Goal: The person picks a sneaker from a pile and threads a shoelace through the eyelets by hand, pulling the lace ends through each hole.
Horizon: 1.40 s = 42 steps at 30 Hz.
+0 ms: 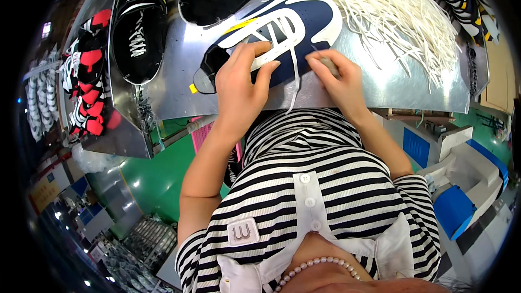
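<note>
We see a pale patch [244, 231] with rounded corners on the striped shirt [353, 195], and on it one curvy grey mark like a letter. Over on the left, a yellow sign [44, 192] has marks too small and blurry for us to read.

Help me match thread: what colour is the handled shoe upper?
The shoe upper is mainly navy and white, clearest in head view.

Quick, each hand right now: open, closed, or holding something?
Left hand: half-curled on the shoe upper; whether it grips can't be told.
Right hand: closed on a small tool, kind unclear.
</note>
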Motion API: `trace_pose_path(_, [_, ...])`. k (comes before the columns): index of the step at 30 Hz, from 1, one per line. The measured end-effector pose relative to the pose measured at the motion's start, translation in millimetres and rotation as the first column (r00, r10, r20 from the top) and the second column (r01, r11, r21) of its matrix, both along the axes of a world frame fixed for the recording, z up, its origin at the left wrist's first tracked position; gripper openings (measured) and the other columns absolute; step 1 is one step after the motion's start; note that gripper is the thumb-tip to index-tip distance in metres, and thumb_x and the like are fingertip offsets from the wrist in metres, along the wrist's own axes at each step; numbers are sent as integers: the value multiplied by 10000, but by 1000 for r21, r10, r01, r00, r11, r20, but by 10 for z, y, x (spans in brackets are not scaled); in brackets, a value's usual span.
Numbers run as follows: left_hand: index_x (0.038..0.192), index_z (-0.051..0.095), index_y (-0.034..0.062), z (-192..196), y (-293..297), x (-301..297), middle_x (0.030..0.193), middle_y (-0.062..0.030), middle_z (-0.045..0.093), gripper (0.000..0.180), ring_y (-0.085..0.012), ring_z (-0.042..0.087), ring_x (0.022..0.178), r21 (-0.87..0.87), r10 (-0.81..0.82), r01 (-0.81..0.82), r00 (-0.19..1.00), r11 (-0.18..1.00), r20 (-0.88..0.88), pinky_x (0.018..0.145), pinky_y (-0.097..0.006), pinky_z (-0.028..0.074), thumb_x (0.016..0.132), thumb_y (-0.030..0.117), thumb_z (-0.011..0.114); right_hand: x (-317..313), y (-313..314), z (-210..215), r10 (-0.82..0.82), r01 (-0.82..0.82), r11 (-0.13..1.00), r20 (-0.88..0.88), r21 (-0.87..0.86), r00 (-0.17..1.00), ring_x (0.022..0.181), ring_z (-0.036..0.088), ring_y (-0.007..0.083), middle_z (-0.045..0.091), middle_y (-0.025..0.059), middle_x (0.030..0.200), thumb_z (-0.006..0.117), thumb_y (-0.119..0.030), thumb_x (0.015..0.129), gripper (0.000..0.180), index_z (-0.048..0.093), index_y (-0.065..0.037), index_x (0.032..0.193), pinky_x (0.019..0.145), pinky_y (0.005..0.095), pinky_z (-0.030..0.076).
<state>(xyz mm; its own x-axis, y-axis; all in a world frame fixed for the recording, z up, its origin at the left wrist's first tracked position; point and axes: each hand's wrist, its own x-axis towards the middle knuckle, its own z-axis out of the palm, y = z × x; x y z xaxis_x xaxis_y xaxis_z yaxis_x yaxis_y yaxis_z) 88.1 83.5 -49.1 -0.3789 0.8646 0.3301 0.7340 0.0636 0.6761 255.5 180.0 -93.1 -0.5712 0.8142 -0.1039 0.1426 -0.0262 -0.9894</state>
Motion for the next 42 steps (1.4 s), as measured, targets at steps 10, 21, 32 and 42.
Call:
trace_pose_path(10, [1093, 666, 73, 209, -55, 70, 798, -77, 543, 312, -279, 551, 659, 13, -143, 151, 956, 988, -254, 612, -382, 442, 784, 43, 694, -113, -118, -50, 133, -145, 984, -115, -107, 984, 718, 566, 51, 655, -3, 807, 719, -130, 881, 194, 684, 6, 1013, 653, 206, 463])
trace_pose_path(21, [1027, 680, 76, 272, -105, 107, 778, -78, 542, 250, -278, 567, 644, 21, -102, 109, 972, 994, -212, 583, -378, 449, 780, 37, 685, -157, -248, -57, 59, -101, 961, -168, -256, 984, 719, 520, 38, 647, -1, 784, 729, -198, 881, 219, 698, 10, 942, 624, 213, 417])
trace_pose_path(32, [1101, 672, 95, -128, -71, -116, 966, -119, 678, 279, -328, 650, 849, -463, -149, 18, 957, 886, -249, 747, -400, 510, 848, 212, 672, -7, -27, 176, 232, -235, 970, -64, -61, 971, 783, 608, 75, 693, 28, 855, 706, -105, 873, 147, 681, -9, 981, 693, 232, 491])
trace_pose_path(42, [1045, 683, 66, -214, 14, -243, 902, -164, 702, 319, -337, 665, 852, -389, -123, 182, 977, 903, 173, 775, -406, 506, 805, 276, 705, -384, 35, -231, 42, -7, 868, -61, 496, 997, 658, 665, 162, 683, 81, 809, 749, -29, 796, 173, 675, -40, 953, 588, 259, 527])
